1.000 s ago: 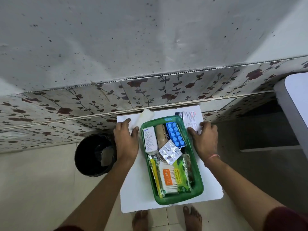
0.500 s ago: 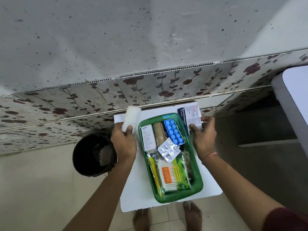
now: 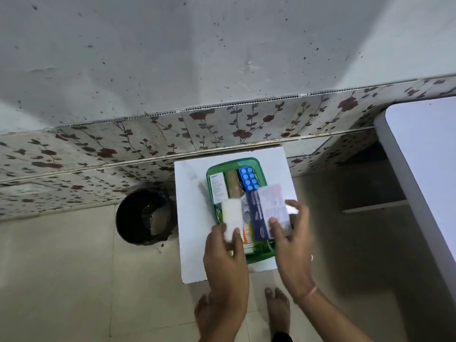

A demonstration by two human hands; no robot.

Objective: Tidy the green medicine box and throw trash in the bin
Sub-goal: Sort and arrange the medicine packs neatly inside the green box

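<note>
We see a white counter (image 3: 190, 218) against floral tiles (image 3: 123, 149); our left hand (image 3: 225, 255) now grips a white roll (image 3: 232, 218) and our right hand (image 3: 291, 240) a carton (image 3: 269, 211), both lifted over the green box (image 3: 211, 176).

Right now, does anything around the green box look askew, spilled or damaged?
Nothing spilled or damaged. The green box sits squarely on the white table. The left hand holds a white roll, the right hand a medicine carton, both above it.

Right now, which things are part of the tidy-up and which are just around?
In the job: green medicine box, white roll in left hand, blue-and-white carton in right hand, black bin.
Just there: white stool, white table.
</note>
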